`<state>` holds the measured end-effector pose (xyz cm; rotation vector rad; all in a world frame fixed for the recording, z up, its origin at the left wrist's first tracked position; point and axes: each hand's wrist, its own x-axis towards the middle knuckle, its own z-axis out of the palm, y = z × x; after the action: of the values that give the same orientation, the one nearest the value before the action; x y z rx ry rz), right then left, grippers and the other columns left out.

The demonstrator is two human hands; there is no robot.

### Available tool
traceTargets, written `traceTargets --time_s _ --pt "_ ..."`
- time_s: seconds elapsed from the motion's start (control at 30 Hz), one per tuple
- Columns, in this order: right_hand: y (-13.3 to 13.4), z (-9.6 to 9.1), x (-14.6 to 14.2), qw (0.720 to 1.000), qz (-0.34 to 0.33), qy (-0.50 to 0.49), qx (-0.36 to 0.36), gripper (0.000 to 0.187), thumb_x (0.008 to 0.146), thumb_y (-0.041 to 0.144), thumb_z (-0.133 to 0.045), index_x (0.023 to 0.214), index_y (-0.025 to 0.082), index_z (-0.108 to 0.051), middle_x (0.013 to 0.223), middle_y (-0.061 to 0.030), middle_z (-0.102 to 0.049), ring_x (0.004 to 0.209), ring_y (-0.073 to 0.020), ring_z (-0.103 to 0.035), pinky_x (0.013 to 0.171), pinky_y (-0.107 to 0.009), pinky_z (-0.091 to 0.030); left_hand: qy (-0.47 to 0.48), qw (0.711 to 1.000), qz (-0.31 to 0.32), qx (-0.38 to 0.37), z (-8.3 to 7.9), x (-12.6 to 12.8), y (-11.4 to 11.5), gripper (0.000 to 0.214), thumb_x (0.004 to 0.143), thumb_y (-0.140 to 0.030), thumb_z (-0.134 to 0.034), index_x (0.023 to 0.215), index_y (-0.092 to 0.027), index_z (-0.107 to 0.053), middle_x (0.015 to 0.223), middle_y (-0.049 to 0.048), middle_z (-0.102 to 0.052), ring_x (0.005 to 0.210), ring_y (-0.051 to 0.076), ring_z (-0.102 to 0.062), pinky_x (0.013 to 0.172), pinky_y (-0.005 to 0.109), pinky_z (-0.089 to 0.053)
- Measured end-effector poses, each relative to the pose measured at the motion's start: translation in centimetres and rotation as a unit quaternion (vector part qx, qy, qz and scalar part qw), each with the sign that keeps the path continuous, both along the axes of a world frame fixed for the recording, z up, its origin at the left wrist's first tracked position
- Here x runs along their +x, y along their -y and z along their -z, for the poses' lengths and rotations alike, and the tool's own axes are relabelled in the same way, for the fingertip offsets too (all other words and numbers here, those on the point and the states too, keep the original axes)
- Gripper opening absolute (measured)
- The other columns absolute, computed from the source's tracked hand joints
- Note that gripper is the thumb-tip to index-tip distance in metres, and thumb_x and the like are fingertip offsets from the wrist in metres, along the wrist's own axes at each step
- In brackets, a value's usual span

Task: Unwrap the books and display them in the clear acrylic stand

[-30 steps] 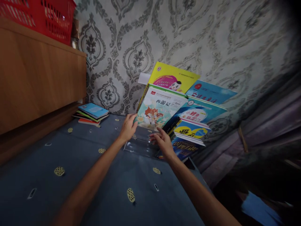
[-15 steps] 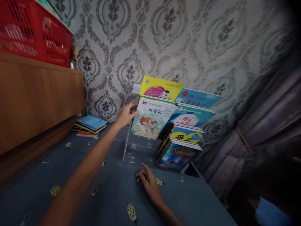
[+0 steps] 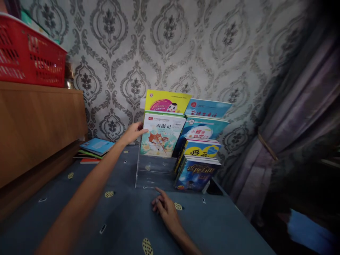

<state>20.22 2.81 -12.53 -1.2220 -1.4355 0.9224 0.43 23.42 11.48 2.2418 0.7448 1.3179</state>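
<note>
My left hand (image 3: 134,132) pinches the left edge of a pale green and white book (image 3: 162,136), its thumb on the front cover and its other fingers partly hidden at the side. That book leans in a clear tiered stand (image 3: 148,179), in front of a yellow book (image 3: 168,101). Low in front of the stand is my right hand (image 3: 166,210), holding nothing, with the index finger stretched out and the others loosely bent. In the stand's right half are a light blue book (image 3: 208,108), a teal book (image 3: 212,128), a blue and yellow book (image 3: 203,149) and a dark blue book (image 3: 196,173).
Left of the stand lies a small pile of books (image 3: 97,146) on the patterned dark blue cloth (image 3: 127,219). A wooden cabinet (image 3: 39,124) bears a red basket (image 3: 34,56). Behind is a patterned wall (image 3: 170,35); a tied curtain (image 3: 268,141) hangs at the right.
The view has turned, so the stand and books appear farther left and more upright. My left hand keeps its place at the book's edge; my right hand stays low in front, nearly unchanged.
</note>
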Motion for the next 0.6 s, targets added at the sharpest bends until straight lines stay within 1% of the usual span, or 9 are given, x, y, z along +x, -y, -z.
traceTargets --time_s 0.17,0.37,0.47,0.53,0.57,0.6 --pt "0.0 -0.1 0.0 1.0 -0.002 0.007 0.007 0.061 0.09 0.053 -0.053 0.137 0.015 -0.054 0.085 -0.0068 -0.07 0.066 -0.0198 -0.068 0.062 -0.034 -0.053 0.0 1.0 0.018 -0.004 0.0 -0.2 0.2 0.032 0.082 -0.043 -0.067 0.095 -0.014 -0.067 0.095 0.0079 -0.074 0.09 0.023 -0.067 0.085 0.036 -0.053" --pt "-0.1 0.1 0.0 1.0 -0.007 0.008 0.019 0.057 0.091 0.049 -0.052 0.136 0.014 -0.053 0.085 -0.0073 -0.07 0.066 -0.0194 -0.068 0.062 -0.033 -0.054 0.007 1.0 -0.006 0.0 0.0 -0.2 0.6 0.033 0.084 -0.045 -0.066 0.095 -0.013 -0.068 0.093 0.0078 -0.073 0.086 0.021 -0.065 0.081 0.035 -0.051" --pt "-0.1 0.0 0.0 1.0 -0.012 0.008 0.018 0.056 0.09 0.047 -0.053 0.135 0.014 -0.054 0.085 -0.0069 -0.07 0.066 -0.0188 -0.067 0.061 -0.032 -0.054 0.009 0.999 -0.029 0.013 0.0 -0.3 0.8 0.033 0.084 -0.044 -0.067 0.097 -0.013 -0.067 0.094 0.0081 -0.072 0.088 0.021 -0.065 0.083 0.034 -0.051" --pt "-0.1 -0.1 0.1 1.0 -0.017 0.012 0.022 0.054 0.089 0.047 -0.053 0.134 0.015 -0.056 0.084 -0.0061 -0.07 0.067 -0.0186 -0.067 0.061 -0.032 -0.054 0.02 0.998 -0.053 0.026 0.8 -0.7 0.9 0.036 0.085 -0.044 -0.067 0.104 -0.013 -0.065 0.097 0.0081 -0.072 0.092 0.021 -0.065 0.085 0.034 -0.051" --pt "-0.1 -0.1 0.1 0.999 -0.018 0.014 0.024 0.054 0.089 0.047 -0.054 0.133 0.016 -0.056 0.084 -0.0057 -0.07 0.066 -0.0184 -0.067 0.061 -0.031 -0.054 0.023 0.997 -0.067 0.033 1.7 -1.1 1.0 0.037 0.086 -0.043 -0.065 0.109 -0.014 -0.064 0.099 0.0078 -0.072 0.095 0.021 -0.065 0.087 0.033 -0.051" --pt "-0.1 -0.2 0.1 0.999 -0.017 0.015 0.027 0.053 0.09 0.047 -0.054 0.133 0.017 -0.057 0.084 -0.0054 -0.07 0.066 -0.0182 -0.067 0.061 -0.031 -0.054 0.019 0.996 -0.084 0.038 3.0 -1.6 1.1 0.038 0.088 -0.043 -0.063 0.112 -0.014 -0.063 0.101 0.0072 -0.072 0.097 0.02 -0.066 0.088 0.032 -0.051"
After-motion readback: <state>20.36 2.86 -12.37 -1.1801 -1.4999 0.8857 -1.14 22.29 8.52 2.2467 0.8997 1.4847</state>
